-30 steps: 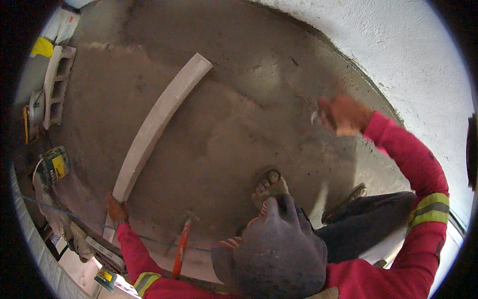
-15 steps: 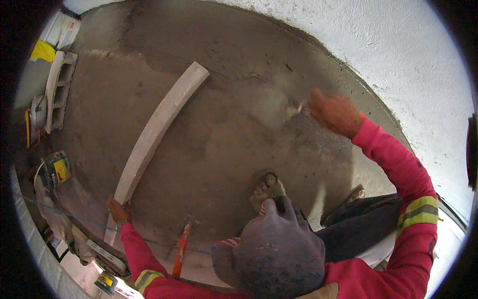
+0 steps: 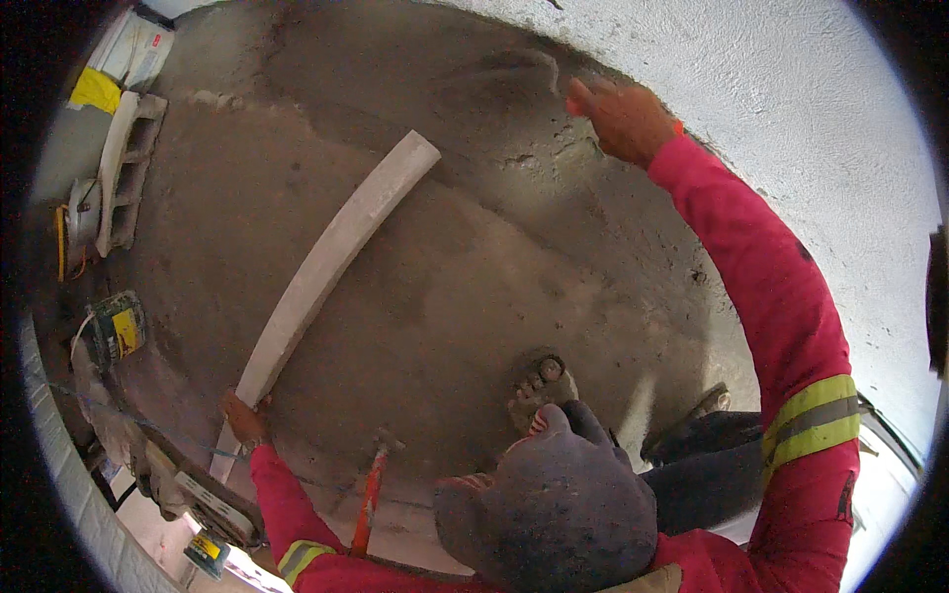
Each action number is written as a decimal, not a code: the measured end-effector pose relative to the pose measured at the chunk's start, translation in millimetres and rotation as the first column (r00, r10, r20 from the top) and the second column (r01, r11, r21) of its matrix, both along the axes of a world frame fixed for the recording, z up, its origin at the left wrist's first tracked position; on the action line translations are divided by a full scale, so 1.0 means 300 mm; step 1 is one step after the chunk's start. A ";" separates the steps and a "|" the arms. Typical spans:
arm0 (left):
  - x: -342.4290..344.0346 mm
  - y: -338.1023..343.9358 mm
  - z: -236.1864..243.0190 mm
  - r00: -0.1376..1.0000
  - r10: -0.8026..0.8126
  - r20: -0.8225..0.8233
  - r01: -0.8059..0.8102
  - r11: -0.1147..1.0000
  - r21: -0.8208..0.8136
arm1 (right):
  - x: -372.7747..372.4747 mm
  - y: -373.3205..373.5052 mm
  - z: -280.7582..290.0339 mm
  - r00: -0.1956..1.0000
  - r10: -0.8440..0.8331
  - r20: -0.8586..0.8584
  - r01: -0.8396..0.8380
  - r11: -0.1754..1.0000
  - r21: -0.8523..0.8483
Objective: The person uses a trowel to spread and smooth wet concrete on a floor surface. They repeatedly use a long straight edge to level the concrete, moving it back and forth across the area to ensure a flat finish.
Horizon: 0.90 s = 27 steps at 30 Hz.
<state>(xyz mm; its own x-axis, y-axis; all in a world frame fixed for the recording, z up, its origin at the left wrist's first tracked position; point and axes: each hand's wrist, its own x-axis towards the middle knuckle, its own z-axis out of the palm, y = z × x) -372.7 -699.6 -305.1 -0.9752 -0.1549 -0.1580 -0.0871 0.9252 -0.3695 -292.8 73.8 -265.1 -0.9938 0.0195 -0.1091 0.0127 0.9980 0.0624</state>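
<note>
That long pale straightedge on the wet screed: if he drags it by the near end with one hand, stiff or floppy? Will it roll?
Likely stiff: the straightedge runs unsagging across the grey mortar bed; its curve looks like lens bend. Probably won't roll, since it looks flat-faced with a squared far end. The left hand grips only its near end, so the far end may swing or dig in.

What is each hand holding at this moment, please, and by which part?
The left hand grips the long pale straightedge board near its lower end. The right hand reaches over the wet screed; whether it holds anything cannot be told.
</note>
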 end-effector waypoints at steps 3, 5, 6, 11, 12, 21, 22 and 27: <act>-0.002 0.162 0.009 0.994 0.079 0.074 -0.085 0.993 0.077 | 0.109 -0.019 0.041 0.999 0.045 0.030 -0.045 0.999 -0.001; 0.015 0.025 0.017 0.994 -0.098 -0.041 0.098 0.995 0.018 | 0.202 -0.044 0.060 0.991 0.133 -0.021 -0.134 0.989 -0.061; 0.009 0.054 0.003 0.997 -0.080 0.003 0.080 0.996 0.045 | 0.265 -0.032 0.080 0.989 0.146 0.017 -0.145 0.988 -0.057; 0.011 0.034 0.011 0.981 -0.183 -0.069 0.182 0.983 -0.018 | 0.471 0.015 0.135 0.982 -0.021 0.190 0.043 0.992 -0.115; 0.005 0.002 0.024 0.992 -0.128 -0.011 0.128 0.992 -0.016 | 0.488 0.016 0.126 0.977 -0.102 0.186 0.130 0.981 -0.146; -0.083 0.303 0.110 0.949 -0.256 0.186 0.266 0.964 -0.030 | 0.647 -0.227 0.075 0.961 -0.170 0.217 0.244 0.890 -0.384; -0.096 0.322 0.108 0.934 -0.299 0.193 0.307 0.952 -0.011 | 0.641 -0.257 0.105 0.955 -0.121 0.272 0.221 0.900 -0.375; -0.092 0.544 0.124 0.942 -0.181 0.284 0.186 0.983 0.010 | 0.571 -0.228 0.134 0.999 0.035 0.032 -0.026 0.964 -0.264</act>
<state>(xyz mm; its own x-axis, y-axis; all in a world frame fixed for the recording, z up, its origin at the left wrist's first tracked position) -400.3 -536.5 -267.9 -0.9026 0.0174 -0.4302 0.1937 0.9087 -0.3697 -121.4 5.3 -224.7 -0.9889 -0.0450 -0.1418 -0.0155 0.9791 -0.2026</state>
